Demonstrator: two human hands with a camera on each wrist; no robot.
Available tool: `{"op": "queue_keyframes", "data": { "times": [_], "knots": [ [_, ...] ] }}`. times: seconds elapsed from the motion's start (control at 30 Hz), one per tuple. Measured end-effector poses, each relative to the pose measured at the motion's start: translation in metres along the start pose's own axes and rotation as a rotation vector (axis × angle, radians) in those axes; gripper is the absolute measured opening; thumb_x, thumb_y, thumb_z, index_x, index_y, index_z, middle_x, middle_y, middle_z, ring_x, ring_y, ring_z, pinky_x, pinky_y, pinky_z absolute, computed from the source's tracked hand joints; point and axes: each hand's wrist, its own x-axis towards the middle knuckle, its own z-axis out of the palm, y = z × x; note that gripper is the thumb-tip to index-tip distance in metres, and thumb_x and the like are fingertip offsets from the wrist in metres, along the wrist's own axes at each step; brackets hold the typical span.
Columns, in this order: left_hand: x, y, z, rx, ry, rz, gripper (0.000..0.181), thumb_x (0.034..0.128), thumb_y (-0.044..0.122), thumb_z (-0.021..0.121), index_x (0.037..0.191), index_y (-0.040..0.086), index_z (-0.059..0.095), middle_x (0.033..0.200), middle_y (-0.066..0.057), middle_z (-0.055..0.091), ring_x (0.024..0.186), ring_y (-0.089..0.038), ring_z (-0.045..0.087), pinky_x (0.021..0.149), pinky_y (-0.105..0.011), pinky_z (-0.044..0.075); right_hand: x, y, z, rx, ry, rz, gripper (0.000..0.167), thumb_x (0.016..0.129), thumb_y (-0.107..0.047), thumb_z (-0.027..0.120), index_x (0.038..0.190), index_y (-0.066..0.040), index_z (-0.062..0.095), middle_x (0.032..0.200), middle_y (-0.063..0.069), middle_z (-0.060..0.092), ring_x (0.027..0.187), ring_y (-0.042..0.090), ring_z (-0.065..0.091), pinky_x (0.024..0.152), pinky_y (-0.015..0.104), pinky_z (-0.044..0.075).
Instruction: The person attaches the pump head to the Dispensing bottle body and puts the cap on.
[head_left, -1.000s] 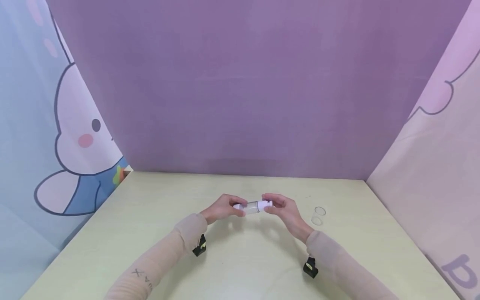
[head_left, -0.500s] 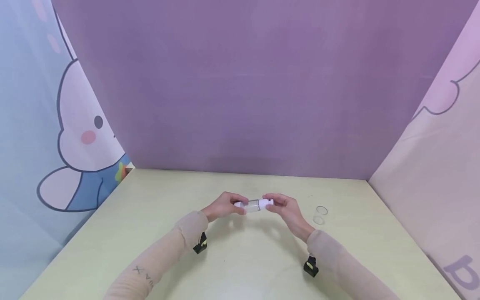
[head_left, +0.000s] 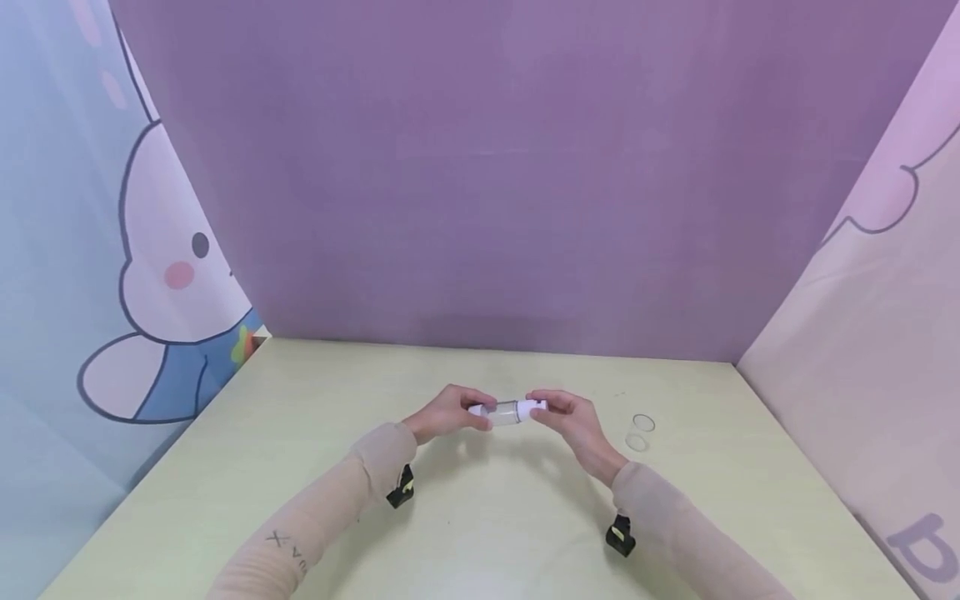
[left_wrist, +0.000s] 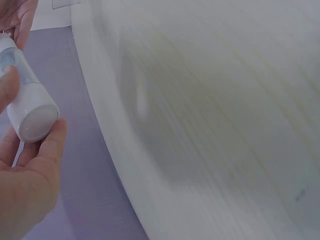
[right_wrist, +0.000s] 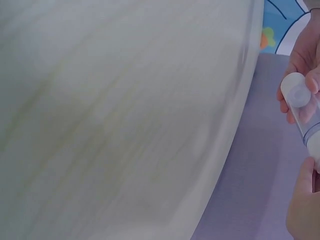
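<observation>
A small clear pump bottle (head_left: 506, 412) with white ends lies nearly level in the air above the table, held between both hands. My left hand (head_left: 444, 413) grips its white base end, thumb on the near side and fingers on the far side. At the other end, my right hand (head_left: 573, 422) pinches the white pump collar between thumb and fingers. In the left wrist view, the round white base (left_wrist: 38, 120) faces the camera. The pump tip is partly hidden by the right fingers. A clear cylindrical cap (head_left: 641, 432) stands on the table, right of the right hand.
The pale wooden table (head_left: 480, 533) reaches back to a purple backdrop (head_left: 487, 183). A printed cartoon curtain (head_left: 67, 275) hangs on the left and another printed cloth (head_left: 885, 350) on the right. Black wrist cameras hang under both sleeves.
The view shifts slightly. Both hands keep their hold on the bottle in nearly the same place, and the clear cap stays where it was.
</observation>
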Motion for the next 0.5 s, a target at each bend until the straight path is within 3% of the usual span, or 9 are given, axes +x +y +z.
{"op": "queue_keyframes", "data": {
  "times": [0.2, 0.5],
  "knots": [
    [0.0039, -0.0066, 0.0006, -0.004, -0.006, -0.009, 0.038, 0.0761, 0.018, 0.074, 0.113, 0.015, 0.065, 0.116, -0.005, 0.062, 0.096, -0.018, 0.057, 0.086, -0.037, 0.044, 0.0001, 0.0042, 0.001, 0.007, 0.018, 0.005, 0.034, 0.08, -0.012, 0.069, 0.113, -0.004, 0.063, 0.111, 0.008, 0.066, 0.095, 0.014, 0.062, 0.089, 0.032, 0.047],
    [0.0045, -0.0038, 0.0005, 0.001, -0.009, -0.008, 0.04, 0.0764, 0.019, 0.074, 0.115, 0.015, 0.064, 0.116, -0.004, 0.062, 0.098, -0.018, 0.056, 0.087, -0.038, 0.044, -0.0008, 0.0012, -0.0008, -0.015, 0.015, -0.004, 0.035, 0.081, -0.018, 0.069, 0.113, -0.004, 0.063, 0.11, 0.011, 0.065, 0.094, 0.016, 0.063, 0.089, 0.035, 0.047]
  ]
}}
